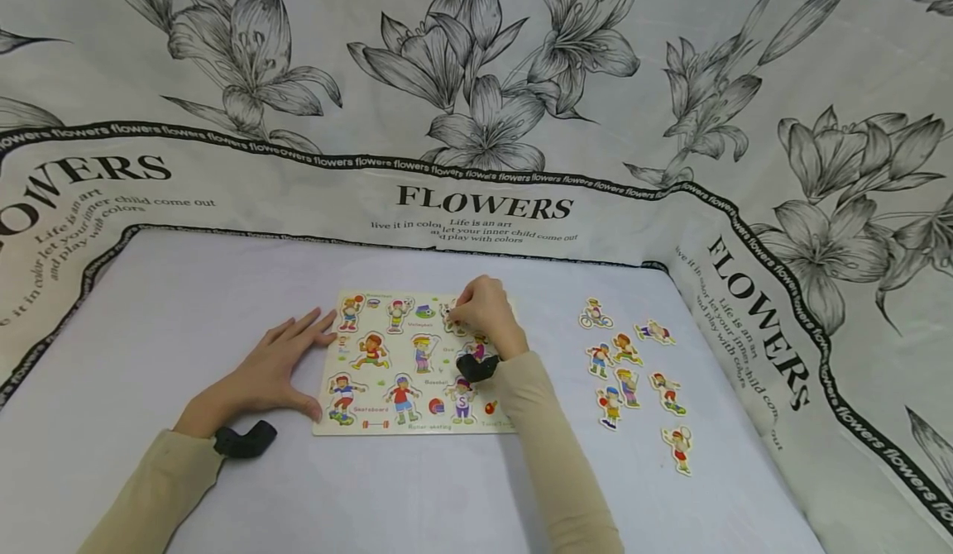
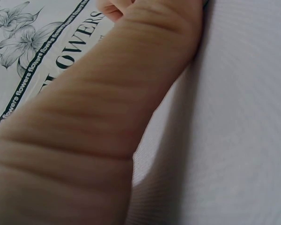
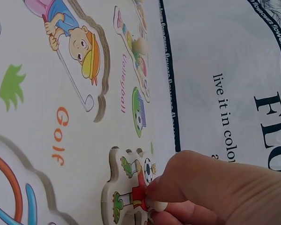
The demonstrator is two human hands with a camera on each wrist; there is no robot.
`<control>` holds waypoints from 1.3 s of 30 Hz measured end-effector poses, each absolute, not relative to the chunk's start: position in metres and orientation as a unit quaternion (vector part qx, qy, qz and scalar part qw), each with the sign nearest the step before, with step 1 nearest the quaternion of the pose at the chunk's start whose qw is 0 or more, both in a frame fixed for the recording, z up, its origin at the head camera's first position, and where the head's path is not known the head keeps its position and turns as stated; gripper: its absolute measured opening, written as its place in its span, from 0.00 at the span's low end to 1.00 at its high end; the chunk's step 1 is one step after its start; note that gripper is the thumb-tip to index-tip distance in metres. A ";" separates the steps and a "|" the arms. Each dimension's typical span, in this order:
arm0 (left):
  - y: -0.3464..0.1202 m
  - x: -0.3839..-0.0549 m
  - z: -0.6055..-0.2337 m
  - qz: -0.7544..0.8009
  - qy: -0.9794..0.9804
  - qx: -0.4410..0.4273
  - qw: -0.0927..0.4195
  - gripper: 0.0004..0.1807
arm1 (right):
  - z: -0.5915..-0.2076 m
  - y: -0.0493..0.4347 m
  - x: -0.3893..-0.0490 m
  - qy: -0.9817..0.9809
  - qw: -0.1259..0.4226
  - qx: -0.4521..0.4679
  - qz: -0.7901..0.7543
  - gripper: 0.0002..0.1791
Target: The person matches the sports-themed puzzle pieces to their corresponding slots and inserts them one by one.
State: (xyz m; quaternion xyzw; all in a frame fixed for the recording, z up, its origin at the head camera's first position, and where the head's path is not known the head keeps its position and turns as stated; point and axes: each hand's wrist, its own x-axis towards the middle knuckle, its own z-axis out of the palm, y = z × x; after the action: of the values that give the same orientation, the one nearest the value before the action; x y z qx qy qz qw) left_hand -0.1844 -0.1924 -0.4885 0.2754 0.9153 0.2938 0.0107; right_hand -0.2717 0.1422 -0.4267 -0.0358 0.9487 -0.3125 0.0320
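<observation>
A flat puzzle board (image 1: pixel 398 355) printed with cartoon athletes lies on the white table. Its left edge is beside my left hand (image 1: pixel 271 372), which is spread with fingertips and thumb touching the edge. In the left wrist view, the thumb and hand (image 2: pixel 122 89) fill much of the picture. Over the board's far right part, my right hand (image 1: pixel 487 314) pinches the small pale knob (image 3: pixel 159 205) of a soccer player puzzle piece (image 3: pixel 138 194). That piece is at its matching recess; whether it is fully seated I cannot tell. My right forearm covers the board's right side.
Several loose athlete pieces lie right of the board, among them a cyclist (image 1: pixel 596 314), a skateboarder (image 1: pixel 668 394) and a racket player (image 1: pixel 678 451). Behind the table rises a flower-printed cloth (image 1: pixel 476 215).
</observation>
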 end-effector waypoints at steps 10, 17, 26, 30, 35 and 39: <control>-0.192 -0.185 -0.490 0.295 0.915 0.277 0.008 0.72 | -0.429 0.136 -0.271 0.954 0.038 -0.036 -0.297 0.11; -0.192 -0.185 -0.489 0.298 0.913 0.279 0.006 0.73 | -0.429 0.134 -0.272 0.957 0.041 -0.037 -0.286 0.11; -0.192 -0.185 -0.490 0.298 0.913 0.278 0.007 0.74 | -0.431 0.136 -0.270 0.956 0.045 -0.037 -0.288 0.10; -0.191 -0.186 -0.490 0.299 0.913 0.279 0.005 0.74 | -0.431 0.140 -0.270 0.955 0.051 -0.053 -0.286 0.10; -0.191 -0.185 -0.491 0.294 0.914 0.280 0.005 0.72 | -0.428 0.151 -0.270 0.950 0.058 -0.077 -0.297 0.07; -0.192 -0.185 -0.493 0.291 0.915 0.280 0.002 0.71 | -0.425 0.162 -0.270 0.945 0.056 -0.082 -0.311 0.08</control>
State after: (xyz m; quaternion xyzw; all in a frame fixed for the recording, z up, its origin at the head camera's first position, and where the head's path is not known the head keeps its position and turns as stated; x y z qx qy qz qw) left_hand -0.1853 -0.1921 -0.4926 0.2801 0.9147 0.2914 0.0016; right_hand -0.2697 0.1623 -0.4249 -0.0824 0.9453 -0.3106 0.0558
